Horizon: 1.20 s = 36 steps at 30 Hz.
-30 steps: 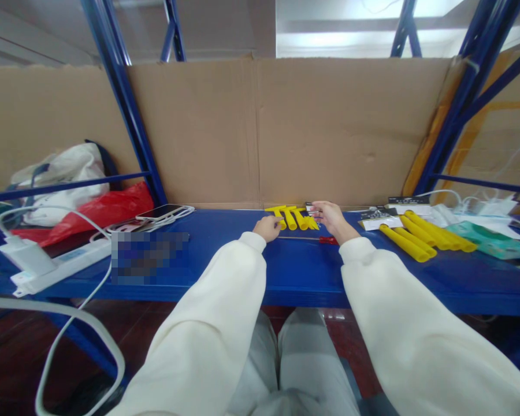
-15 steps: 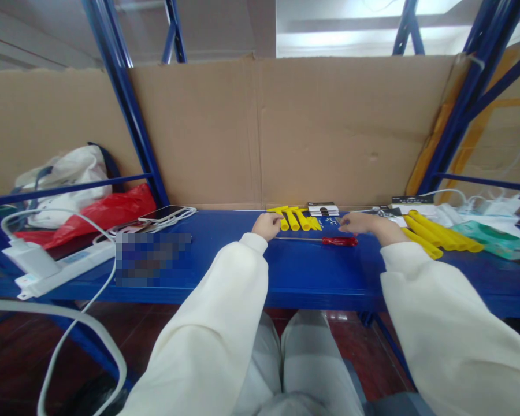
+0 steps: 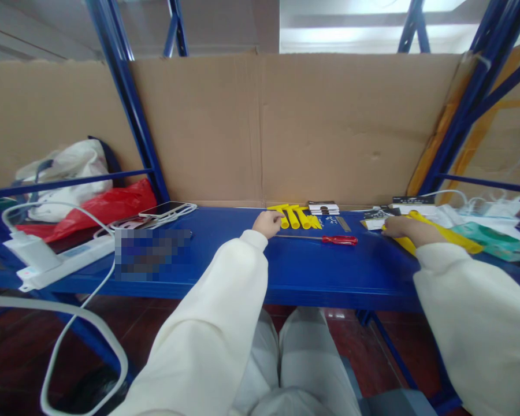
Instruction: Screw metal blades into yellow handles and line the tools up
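Note:
My left hand (image 3: 267, 223) rests on the blue shelf with its fingers curled closed, at the left end of a group of yellow T-shaped tubes (image 3: 293, 218). Whatever it pinches is hidden. Over the loose yellow tubes (image 3: 453, 237) on the right lies my right hand (image 3: 409, 229), fingers bent together and pointing left; what they hold, if anything, cannot be made out. Between the hands are small yellow pieces (image 3: 314, 222), tiny white bits (image 3: 328, 220) and a thin metal strip (image 3: 342, 224). A screwdriver with a red handle (image 3: 339, 240) lies in front of them.
Black-and-white boxes (image 3: 323, 207) stand against the cardboard wall (image 3: 346, 127). At the right lie a green plastic packet (image 3: 494, 240) and white cables. On the left are a phone (image 3: 167, 209), a power strip (image 3: 69, 263) and a red bag (image 3: 108, 208).
My right hand has moved right, from beside the tiny bits to over the loose yellow tubes, uncovering the metal strip. My left hand has stayed in place.

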Tool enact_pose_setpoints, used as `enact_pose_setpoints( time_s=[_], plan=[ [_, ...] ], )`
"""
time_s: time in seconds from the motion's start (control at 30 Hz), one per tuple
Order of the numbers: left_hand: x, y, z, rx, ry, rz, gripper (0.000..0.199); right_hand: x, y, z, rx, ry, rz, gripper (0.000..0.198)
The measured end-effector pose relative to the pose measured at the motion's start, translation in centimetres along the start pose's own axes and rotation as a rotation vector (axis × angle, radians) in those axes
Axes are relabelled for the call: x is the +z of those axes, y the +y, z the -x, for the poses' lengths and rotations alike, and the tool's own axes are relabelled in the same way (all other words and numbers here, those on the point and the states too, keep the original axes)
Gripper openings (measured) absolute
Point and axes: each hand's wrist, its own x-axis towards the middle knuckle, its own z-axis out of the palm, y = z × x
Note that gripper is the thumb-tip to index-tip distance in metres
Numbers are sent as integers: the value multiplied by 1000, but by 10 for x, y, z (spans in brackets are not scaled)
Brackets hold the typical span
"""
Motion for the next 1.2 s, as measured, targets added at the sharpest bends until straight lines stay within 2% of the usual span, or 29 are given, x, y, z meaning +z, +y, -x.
enact_pose_setpoints(
  time_s=[0.1,0.2,0.33,0.5,0.7,0.8,0.9,1.0,1.1,1.2],
  plan=[
    [0,2,1,-15,-17,-29,35,12,1,-6,1,-143,60,39],
    [0,3,1,-22,-26,-46,35,17,2,-10,31,-146,55,44],
    [0,3,1,-21,-30,-33,35,18,3,-15,21,-120,25,41],
    [1,2,0,1,-8,9,33,1,-13,-1,15,14,-37,40],
    [4,-1,-2,32,24,20,31,-38,-72,31,8,251,-163,46],
    [7,-4,-3,75,109,8,29,-50,-109,35,-90,322,-253,50],
    [8,-5,-4,104,183,24,32,-49,-142,35,-222,332,-338,50],
    [10,-3,-4,110,195,71,38,-33,-167,36,-342,380,-433,53],
    [12,0,-3,135,163,102,31,-11,-179,38,-494,401,-408,51],
    [14,2,-3,133,160,128,24,2,-182,40,-568,399,-403,50]
  ],
)
